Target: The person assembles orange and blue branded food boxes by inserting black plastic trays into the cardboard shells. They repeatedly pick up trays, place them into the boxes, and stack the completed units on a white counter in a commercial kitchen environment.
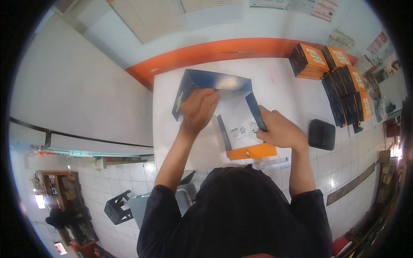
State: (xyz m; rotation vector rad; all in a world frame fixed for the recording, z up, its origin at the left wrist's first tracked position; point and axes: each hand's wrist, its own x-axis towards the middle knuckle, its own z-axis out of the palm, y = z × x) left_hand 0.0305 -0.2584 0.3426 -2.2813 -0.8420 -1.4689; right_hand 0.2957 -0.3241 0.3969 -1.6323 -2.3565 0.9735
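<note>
Head view: both bare hands work apart on an open cardboard box, dark blue and orange with a white interior (pixel 237 131), near the front edge of a white worktop (pixel 172 142). Knuckles up, the left hand (pixel 199 108) curls inside the far-left corner; its grip cannot be told. The right hand (pixel 282 130), turned inward, clamps the right wall between thumb and fingers. Orange-and-black boxes (pixel 355 79) stand stacked toward the worktop's far-right corner.

one open carton (pixel 236 118), one table (pixel 277 81), two black stools (pixel 322 134), over six stacked boxes (pixel 315 56)
</note>
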